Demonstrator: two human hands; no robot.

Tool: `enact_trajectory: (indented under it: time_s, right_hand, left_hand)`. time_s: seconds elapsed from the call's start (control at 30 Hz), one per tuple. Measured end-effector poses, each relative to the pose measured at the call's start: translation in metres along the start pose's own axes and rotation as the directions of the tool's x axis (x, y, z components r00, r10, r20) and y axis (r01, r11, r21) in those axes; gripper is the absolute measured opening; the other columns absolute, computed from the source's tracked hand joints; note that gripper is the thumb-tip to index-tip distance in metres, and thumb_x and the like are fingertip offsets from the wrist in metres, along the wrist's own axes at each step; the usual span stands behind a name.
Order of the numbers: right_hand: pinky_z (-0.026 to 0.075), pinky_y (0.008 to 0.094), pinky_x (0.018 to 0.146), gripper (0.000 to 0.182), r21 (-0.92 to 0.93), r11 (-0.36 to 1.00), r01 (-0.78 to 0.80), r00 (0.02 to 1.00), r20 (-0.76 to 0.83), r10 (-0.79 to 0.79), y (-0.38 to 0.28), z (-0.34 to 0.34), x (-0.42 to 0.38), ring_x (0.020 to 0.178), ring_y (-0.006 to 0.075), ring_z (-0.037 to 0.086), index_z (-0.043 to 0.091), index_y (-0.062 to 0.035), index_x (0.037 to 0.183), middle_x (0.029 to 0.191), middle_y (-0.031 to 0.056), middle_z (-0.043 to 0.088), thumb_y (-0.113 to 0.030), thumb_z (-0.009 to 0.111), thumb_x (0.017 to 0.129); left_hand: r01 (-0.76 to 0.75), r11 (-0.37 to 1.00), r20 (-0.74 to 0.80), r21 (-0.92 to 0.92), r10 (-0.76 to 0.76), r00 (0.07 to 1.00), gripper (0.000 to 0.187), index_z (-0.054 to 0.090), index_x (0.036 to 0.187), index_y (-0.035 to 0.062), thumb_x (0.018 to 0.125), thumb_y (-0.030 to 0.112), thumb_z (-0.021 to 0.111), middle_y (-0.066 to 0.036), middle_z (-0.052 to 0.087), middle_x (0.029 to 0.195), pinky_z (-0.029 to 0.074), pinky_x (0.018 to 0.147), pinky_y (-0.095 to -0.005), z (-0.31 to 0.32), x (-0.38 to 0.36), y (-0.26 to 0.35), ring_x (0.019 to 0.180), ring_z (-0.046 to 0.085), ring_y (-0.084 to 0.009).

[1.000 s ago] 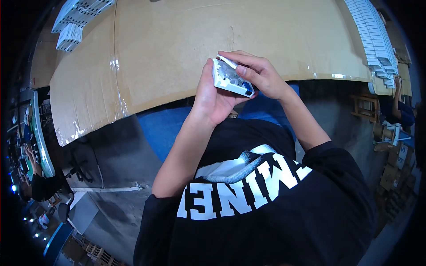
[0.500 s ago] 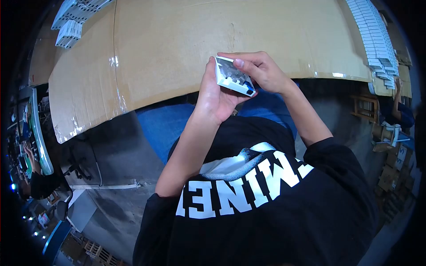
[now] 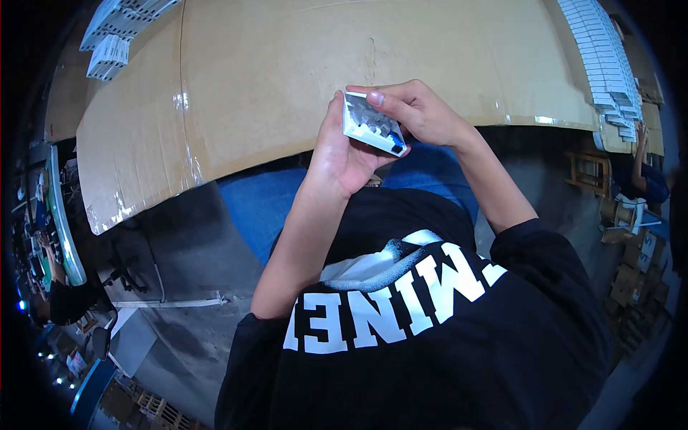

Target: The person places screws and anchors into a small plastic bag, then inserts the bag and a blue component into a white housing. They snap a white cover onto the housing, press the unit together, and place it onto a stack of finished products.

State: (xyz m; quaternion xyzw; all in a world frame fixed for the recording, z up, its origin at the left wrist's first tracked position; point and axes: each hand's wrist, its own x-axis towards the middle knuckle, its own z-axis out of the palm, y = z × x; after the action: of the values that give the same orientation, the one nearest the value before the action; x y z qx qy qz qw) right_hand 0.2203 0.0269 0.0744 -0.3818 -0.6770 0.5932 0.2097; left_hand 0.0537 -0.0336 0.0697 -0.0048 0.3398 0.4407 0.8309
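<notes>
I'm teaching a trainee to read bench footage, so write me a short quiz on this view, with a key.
1. True or false: the white box is untouched by either hand.
2. Which hand has its thumb over the box's grey-patterned face? A) left B) right C) neither
3. Fill in: stacked white items show at the picture's upper left, and a long white row at its upper ____.

Key:
1. False: the left hand and right hand hold it.
2. B
3. right
</notes>
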Motion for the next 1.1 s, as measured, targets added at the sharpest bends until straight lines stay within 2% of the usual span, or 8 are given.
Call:
enact_trajectory:
  time_s: [0.4, 0.47, 0.5, 0.57, 0.8, 0.87, 0.97, 1.1]
  right_hand:
    - [0.051, 0.0243, 0.060, 0.048, -0.066, 0.998, -0.005, 0.999, 0.035, 0.008, -0.005, -0.003, 0.003, 0.067, 0.0064, 0.057, 0.068, -0.0105, 0.135, 0.079, 0.0015, 0.068, -0.047, 0.053, 0.107]
    - [0.051, 0.0242, 0.060, 0.048, -0.076, 0.997, -0.004, 0.998, 0.055, 0.008, -0.004, -0.004, 0.005, 0.067, 0.0071, 0.057, 0.069, -0.0117, 0.135, 0.079, 0.0025, 0.069, -0.047, 0.053, 0.107]
    - [0.051, 0.0242, 0.060, 0.048, -0.077, 0.997, -0.003, 0.998, 0.056, 0.007, -0.008, -0.003, 0.005, 0.067, 0.0071, 0.057, 0.069, -0.0117, 0.135, 0.079, 0.0025, 0.069, -0.047, 0.053, 0.107]
    - [0.054, 0.0318, 0.070, 0.053, -0.090, 0.995, -0.048, 0.999, 0.010, 0.049, -0.019, -0.001, 0.005, 0.071, 0.0143, 0.063, 0.079, -0.0015, 0.108, 0.078, 0.0113, 0.074, -0.050, 0.057, 0.104]
    - [0.055, 0.0320, 0.071, 0.052, -0.104, 0.994, -0.016, 1.000, 0.014, 0.017, -0.014, 0.002, 0.006, 0.072, 0.0144, 0.065, 0.078, -0.0019, 0.110, 0.081, 0.0111, 0.075, -0.049, 0.058, 0.104]
    - [0.055, 0.0325, 0.072, 0.050, -0.116, 0.993, 0.016, 1.000, 0.005, -0.015, -0.014, 0.004, 0.007, 0.073, 0.0148, 0.065, 0.078, -0.0025, 0.112, 0.082, 0.0114, 0.075, -0.048, 0.058, 0.104]
    - [0.055, 0.0331, 0.072, 0.050, -0.173, 0.979, 0.105, 0.994, -0.005, -0.108, -0.013, 0.009, 0.009, 0.073, 0.0154, 0.065, 0.078, -0.0018, 0.109, 0.080, 0.0115, 0.074, -0.048, 0.058, 0.104]
    - [0.055, 0.0337, 0.078, 0.046, -0.198, 0.978, 0.059, 0.998, 0.036, -0.053, -0.013, 0.010, 0.005, 0.079, 0.0168, 0.067, 0.075, -0.0024, 0.117, 0.088, 0.0136, 0.075, -0.044, 0.058, 0.105]
  left_hand:
    - [0.011, 1.000, 0.028, 0.001, -0.011, 1.000, 0.054, 0.054, 0.135, 0.0112, 0.109, 0.054, 0.036, -0.014, 0.062, 0.127, 0.055, 0.094, -0.0597, -0.002, -0.002, 0.004, 0.113, 0.064, -0.0315]
    - [0.009, 0.999, 0.032, 0.035, -0.010, 0.999, 0.066, 0.044, 0.145, 0.0108, 0.108, 0.061, 0.023, -0.021, 0.056, 0.134, 0.054, 0.092, -0.0617, -0.005, 0.002, 0.004, 0.120, 0.060, -0.0414]
    - [0.007, 0.999, 0.033, 0.035, -0.009, 0.999, 0.066, 0.044, 0.145, 0.0108, 0.108, 0.061, 0.023, -0.021, 0.056, 0.134, 0.054, 0.092, -0.0617, -0.005, 0.002, 0.004, 0.120, 0.060, -0.0414]
    - [0.012, 1.000, 0.023, 0.027, -0.013, 1.000, 0.066, 0.044, 0.145, 0.0104, 0.109, 0.061, 0.024, -0.021, 0.056, 0.133, 0.054, 0.092, -0.0611, -0.004, 0.000, 0.005, 0.119, 0.060, -0.0408]
    - [0.009, 1.000, 0.012, 0.006, -0.009, 1.000, 0.065, 0.046, 0.144, 0.0102, 0.109, 0.060, 0.024, -0.020, 0.058, 0.132, 0.054, 0.092, -0.0601, -0.004, 0.000, 0.006, 0.116, 0.061, -0.0387]
    - [0.035, 0.999, 0.027, -0.024, -0.034, 0.999, 0.053, 0.052, 0.138, 0.0116, 0.108, 0.053, 0.040, -0.014, 0.059, 0.133, 0.053, 0.097, -0.0587, -0.005, -0.002, 0.007, 0.119, 0.061, -0.0323]
    - [0.025, 0.999, 0.004, -0.038, -0.025, 1.000, 0.052, 0.052, 0.138, 0.0111, 0.108, 0.053, 0.040, -0.014, 0.058, 0.135, 0.052, 0.098, -0.0587, -0.005, 0.000, 0.006, 0.120, 0.060, -0.0325]
    - [0.012, 0.996, 0.025, -0.093, -0.010, 1.000, 0.052, 0.052, 0.137, 0.0106, 0.109, 0.052, 0.038, -0.015, 0.058, 0.135, 0.051, 0.100, -0.0610, -0.005, 0.000, 0.004, 0.121, 0.060, -0.0329]
